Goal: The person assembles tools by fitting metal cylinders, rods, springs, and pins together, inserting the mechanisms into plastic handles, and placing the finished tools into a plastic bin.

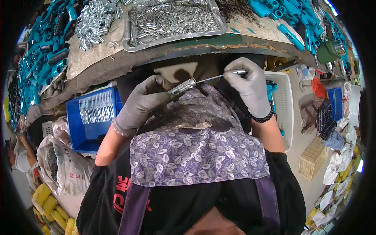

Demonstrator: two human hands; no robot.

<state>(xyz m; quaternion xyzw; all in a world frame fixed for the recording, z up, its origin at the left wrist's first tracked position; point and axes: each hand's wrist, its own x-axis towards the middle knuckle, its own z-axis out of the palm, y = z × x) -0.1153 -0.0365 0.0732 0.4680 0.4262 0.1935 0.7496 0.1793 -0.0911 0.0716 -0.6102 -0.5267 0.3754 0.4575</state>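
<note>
Both gloved hands were closed on one assembly held above the lap, just below the bench edge. Left hand (141, 103) gripped a short metal sleeve (182, 87) between thumb and fingers, the sleeve tilted slightly upward to the right. Right hand (248, 84) pinched the far end of a thin metal rod (213, 77), which ran from the sleeve to the fingertips. The rod's right end carried a small cylindrical tip (239, 72), resting against the right index finger. A black wristband (263, 117) sat on the right wrist. An apron (196, 145) with a purple leaf pattern lay beneath the hands. On the bench (102, 62) above, a metal tray (172, 19) held many small silver parts, with a loose pile of similar parts (94, 21) to its left. Teal plastic handles (43, 51) were heaped at the left end and again at the right end. A blue crate (92, 117) with metal rods stood lower left; a white basket (284, 105) stood at the right.
</note>
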